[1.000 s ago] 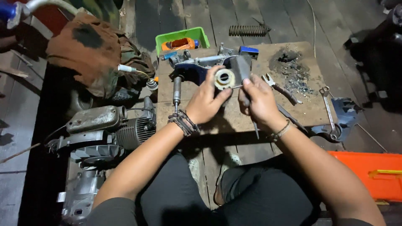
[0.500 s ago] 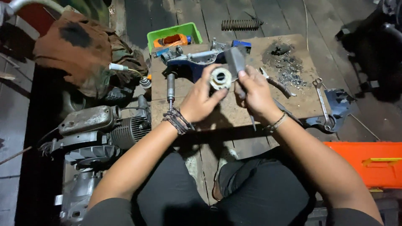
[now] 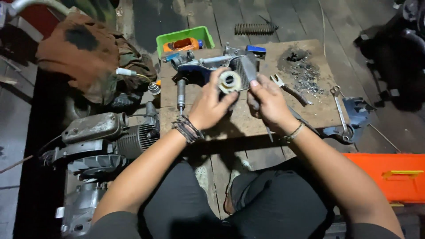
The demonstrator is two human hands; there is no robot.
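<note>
Head view, looking down on a seated person working over a low wooden counter (image 3: 248,119). Both forearms reach forward from the lower corners of the frame and converge above the middle of the counter. The left hand (image 3: 211,106), a dark braided bracelet at its wrist, is turned palm inward with its fingers (image 3: 230,98) curled and clamped around a round, pale metal part with a central hole (image 3: 229,81), raised just above the counter surface. The right hand (image 3: 268,101), with a thin bangle at the wrist, sits just beside it, thumb raised against a grey finned metal block (image 3: 245,70) that adjoins the round part; its fingers are folded together around a slim tool whose shaft shows below the hand, though the exact grip is hidden. Behind the hands lie a blue and grey metal assembly (image 3: 195,64) and a green tray (image 3: 186,37). To the right on the counter lie pliers (image 3: 290,90), a patch of dark debris (image 3: 303,73) and a wrench (image 3: 340,110). A screwdriver (image 3: 181,93) lies to the left.
</note>
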